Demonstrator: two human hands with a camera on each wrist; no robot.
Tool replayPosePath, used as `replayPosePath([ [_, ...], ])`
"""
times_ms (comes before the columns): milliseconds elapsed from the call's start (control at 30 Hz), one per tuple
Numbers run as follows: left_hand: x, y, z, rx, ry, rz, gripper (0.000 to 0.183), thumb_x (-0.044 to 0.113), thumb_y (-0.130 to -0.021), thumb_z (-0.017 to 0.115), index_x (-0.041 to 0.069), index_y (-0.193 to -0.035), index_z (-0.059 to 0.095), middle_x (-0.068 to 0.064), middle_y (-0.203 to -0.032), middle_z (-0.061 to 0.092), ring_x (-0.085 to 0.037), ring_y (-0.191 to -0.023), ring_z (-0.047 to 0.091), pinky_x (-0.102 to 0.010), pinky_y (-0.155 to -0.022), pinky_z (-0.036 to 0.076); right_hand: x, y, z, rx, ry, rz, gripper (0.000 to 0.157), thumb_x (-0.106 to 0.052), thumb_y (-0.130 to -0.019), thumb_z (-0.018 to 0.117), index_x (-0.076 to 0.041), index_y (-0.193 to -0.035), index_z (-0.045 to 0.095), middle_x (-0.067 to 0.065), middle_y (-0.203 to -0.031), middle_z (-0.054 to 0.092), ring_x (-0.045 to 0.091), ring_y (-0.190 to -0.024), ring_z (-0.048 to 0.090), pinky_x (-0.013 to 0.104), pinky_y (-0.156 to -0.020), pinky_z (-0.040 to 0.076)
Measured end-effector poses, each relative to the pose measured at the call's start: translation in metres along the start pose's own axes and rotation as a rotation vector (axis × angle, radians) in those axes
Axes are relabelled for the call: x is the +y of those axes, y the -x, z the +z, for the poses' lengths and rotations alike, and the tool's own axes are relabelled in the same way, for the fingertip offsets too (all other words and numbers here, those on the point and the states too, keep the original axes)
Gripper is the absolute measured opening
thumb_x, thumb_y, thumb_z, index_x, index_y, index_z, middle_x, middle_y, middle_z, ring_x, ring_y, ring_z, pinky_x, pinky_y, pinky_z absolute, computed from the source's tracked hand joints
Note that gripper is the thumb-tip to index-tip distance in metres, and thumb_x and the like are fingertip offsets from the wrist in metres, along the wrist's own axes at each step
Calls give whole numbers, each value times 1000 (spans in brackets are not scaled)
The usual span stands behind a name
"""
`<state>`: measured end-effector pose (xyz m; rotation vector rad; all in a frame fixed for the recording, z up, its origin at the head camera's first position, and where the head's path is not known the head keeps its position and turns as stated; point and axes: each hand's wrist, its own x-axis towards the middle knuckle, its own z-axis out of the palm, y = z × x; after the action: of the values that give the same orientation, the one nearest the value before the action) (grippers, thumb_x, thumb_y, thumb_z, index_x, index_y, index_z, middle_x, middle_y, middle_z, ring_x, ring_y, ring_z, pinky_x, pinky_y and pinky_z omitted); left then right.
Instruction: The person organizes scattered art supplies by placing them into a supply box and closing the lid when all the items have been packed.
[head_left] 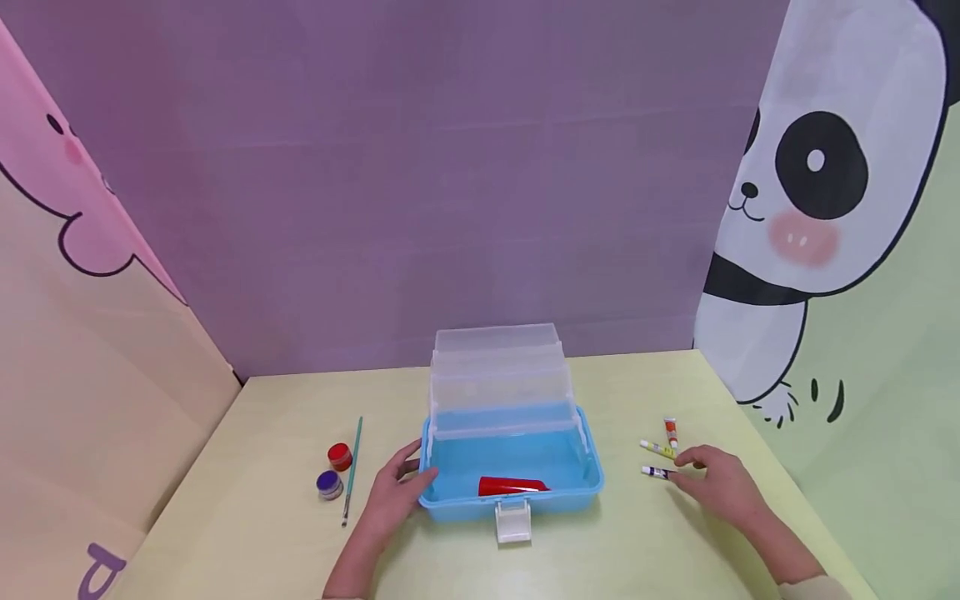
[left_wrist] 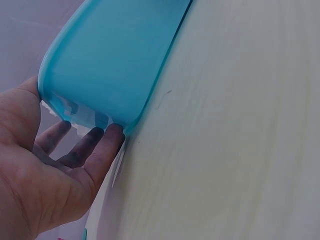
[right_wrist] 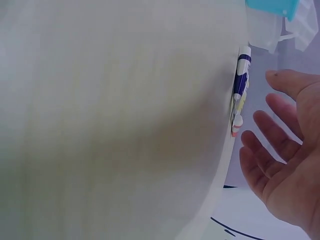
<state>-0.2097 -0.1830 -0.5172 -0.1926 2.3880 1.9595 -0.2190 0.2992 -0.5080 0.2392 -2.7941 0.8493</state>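
Observation:
A light blue plastic box [head_left: 450, 510] with a raised clear lid [head_left: 498, 367] and a white latch [head_left: 513, 523] stands in the head view's middle. My left hand [head_left: 393, 500] holds its left end, thumb on the rim and fingertips against the outer wall, as the left wrist view shows. Inside lies a glossy red object [head_left: 512, 486], its kind unclear. Over on the right, my right hand [head_left: 720, 483] hovers beside a purple-and-white paint tube [right_wrist: 242, 77], fingers loosely bent and holding nothing. A yellow paint tube [head_left: 657, 449] and a red paint tube [head_left: 671, 432] lie just beyond.
Left of the box lie a thin teal paintbrush [head_left: 352, 471], a red-lidded jar [head_left: 340, 456] and a purple-lidded jar [head_left: 329, 484]. The pale yellow table [head_left: 277, 433] meets a purple backdrop [head_left: 360, 208] behind the box, with printed panels at both sides.

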Motion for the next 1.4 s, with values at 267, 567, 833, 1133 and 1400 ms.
replayPosePath([
  [267,-2,0,-2,-2,11,-5,65,27,-90,71,15,-147,42,-22,-130,52,-37,-110,58,-43,-78,57,-3,1,-6,-104,12,46,25,-21,-79,79,-6,-98,73,9,-99,69,33,-90,63,38,-68,50],
  [567,0,-1,-6,-12,-7,4,66,25,-90,71,13,-148,40,-22,-129,53,-34,-106,61,-42,-75,58,-3,-4,-7,-200,75,54,25,-19,-78,79,-6,-98,73,8,-96,67,21,-80,58,33,-61,46],
  [833,0,-8,-6,-9,-1,12,65,22,-89,72,12,-146,43,-22,-125,54,-34,-103,62,-43,-73,58,-2,-9,-6,-222,114,38,22,-18,-78,78,-6,-96,74,7,-93,66,19,-76,54,35,-60,46],
  [1133,-2,-5,-6,4,-34,-1,66,25,-88,73,13,-146,44,-22,-126,54,-35,-105,61,-41,-74,58,1,-8,-2,-209,145,-54,15,-20,-78,79,-12,-89,75,0,-88,64,21,-80,61,38,-66,50],
  [1400,-3,-4,-3,16,-36,8,65,26,-88,73,14,-146,45,-21,-125,55,-36,-106,60,-41,-75,58,6,-10,3,-228,158,-79,10,-17,-78,79,-13,-84,73,-4,-85,60,12,-73,53,33,-62,46],
])
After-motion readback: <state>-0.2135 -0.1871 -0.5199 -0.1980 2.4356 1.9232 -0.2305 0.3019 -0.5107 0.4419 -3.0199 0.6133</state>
